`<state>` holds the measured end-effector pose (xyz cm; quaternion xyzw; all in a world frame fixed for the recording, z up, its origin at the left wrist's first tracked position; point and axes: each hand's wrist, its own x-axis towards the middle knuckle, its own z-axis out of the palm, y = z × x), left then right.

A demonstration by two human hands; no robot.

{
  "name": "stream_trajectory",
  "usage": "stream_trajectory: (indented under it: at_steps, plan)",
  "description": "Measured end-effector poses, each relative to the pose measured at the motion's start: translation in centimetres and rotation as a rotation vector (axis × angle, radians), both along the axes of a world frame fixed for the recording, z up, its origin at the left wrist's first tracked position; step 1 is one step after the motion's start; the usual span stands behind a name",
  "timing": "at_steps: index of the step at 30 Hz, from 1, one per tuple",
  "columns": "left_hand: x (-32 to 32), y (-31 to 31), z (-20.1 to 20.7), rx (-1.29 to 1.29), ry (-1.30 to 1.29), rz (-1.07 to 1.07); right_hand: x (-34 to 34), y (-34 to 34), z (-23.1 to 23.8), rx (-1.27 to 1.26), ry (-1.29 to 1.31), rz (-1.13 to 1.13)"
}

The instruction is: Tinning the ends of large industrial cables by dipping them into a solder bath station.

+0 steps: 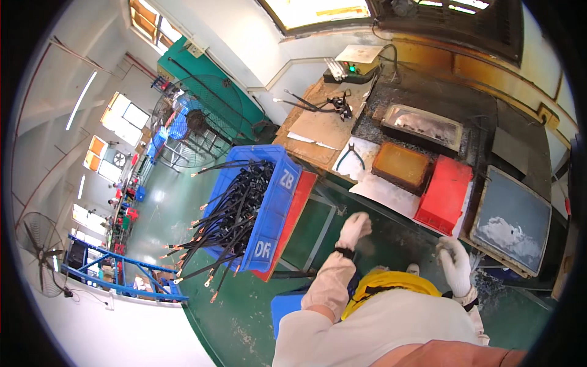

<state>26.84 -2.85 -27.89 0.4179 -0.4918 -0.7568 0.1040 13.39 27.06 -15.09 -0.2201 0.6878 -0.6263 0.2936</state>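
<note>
One white-gloved left hand (356,230) and one white-gloved right hand (454,263) were held just off the front of a pretty messy dark, stained counter (440,92). On the left, the fingers were curled a bit, on the right they were bent too, but whether either set was properly closed honestly couldn't be told. The nearest thing to the right hand was a red box-shaped piece (444,194), set at the counter's front edge between an amber slab in a dark rectangular pan (400,166) and a big grey tray (509,211). Dark-handled pliers (351,148) were laid on white paper left of the pan. Over on the left hand's side, a blue rectangular plastic bin (276,208) was totally stuffed with thin black cables (235,208), loads of their coppery ends being left poking out past its left side.
</note>
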Motion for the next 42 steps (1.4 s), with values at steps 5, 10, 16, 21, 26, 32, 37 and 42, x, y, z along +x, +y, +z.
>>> stream_trajectory:
  at_steps: [5, 10, 16, 21, 26, 32, 37, 42]
  plan:
    - [-4.3, -9.0, 3.2, -0.111, 0.043, -0.004, -1.3, -5.4, 0.9, -0.072, -0.138, 0.046]
    - [-6.7, -19.8, 2.0, -0.107, 0.186, 0.162, -0.7, -9.4, 1.7, -0.042, -0.215, 0.022]
    - [-14.1, -33.0, 0.4, -0.218, 0.141, 0.287, -0.1, -17.8, 0.6, 0.08, -0.295, -0.094]
    - [-19.0, -40.3, -3.1, -0.348, -0.302, 0.278, 0.2, -23.3, 1.1, 0.11, -0.388, -0.08]
    - [-24.0, -41.0, 0.2, -0.394, -0.494, 0.304, 0.6, -25.5, 0.9, 0.216, -0.378, -0.177]
    - [-23.2, -44.6, -0.6, -0.35, -0.071, 0.391, 2.0, -27.0, 1.6, 0.263, -0.454, -0.215]
    - [-21.7, -47.6, -0.9, -0.92, -0.284, 0.181, 2.2, -28.3, 1.3, 0.285, -0.355, -0.228]
    - [-24.1, -44.5, 8.3, -0.86, 0.173, 0.098, 2.1, -28.1, 0.8, 0.28, -0.264, -0.274]
